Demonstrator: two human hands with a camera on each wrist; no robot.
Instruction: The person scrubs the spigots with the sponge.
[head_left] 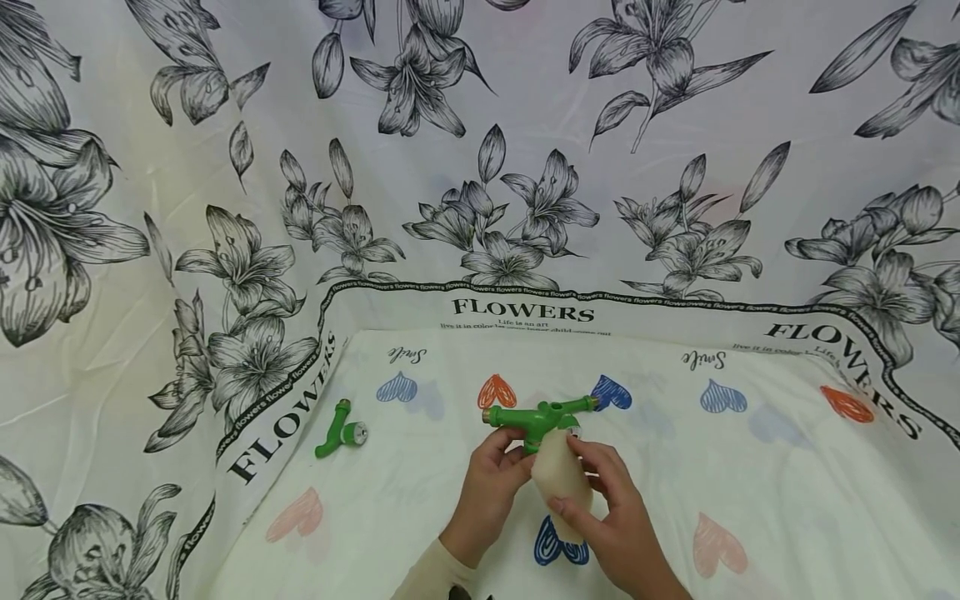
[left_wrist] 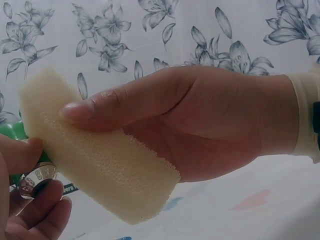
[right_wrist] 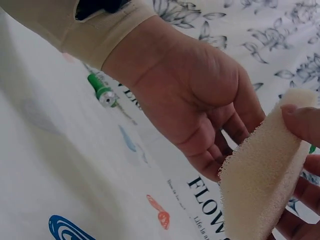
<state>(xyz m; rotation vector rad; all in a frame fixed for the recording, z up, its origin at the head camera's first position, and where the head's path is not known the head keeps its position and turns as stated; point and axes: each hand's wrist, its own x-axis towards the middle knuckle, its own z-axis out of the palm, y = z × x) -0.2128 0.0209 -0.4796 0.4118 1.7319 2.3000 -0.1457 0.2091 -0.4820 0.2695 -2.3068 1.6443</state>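
My left hand [head_left: 489, 487] holds a green two-branched tap [head_left: 528, 419] with brass-coloured ends, its fingers near the tap's lower part. In my right hand [head_left: 618, 504] a cream-coloured sponge [head_left: 562, 483] is pinched between thumb and fingers, tilted in front of the tap. The sponge hides part of the tap's middle and overlaps the left fingertips. From the left wrist, the right thumb lies across the broad face of the sponge [left_wrist: 100, 155], and a silver knob [left_wrist: 37, 180] shows below the green body. The right wrist view shows the sponge's porous side [right_wrist: 265, 170] close to the left palm.
A smaller green tap [head_left: 341, 431] with a round silver-faced knob lies to the left on the white cloth [head_left: 420, 517] printed with hearts. Behind and at the left hangs a flower-printed curtain [head_left: 517, 108]; its lettered border meets the cloth.
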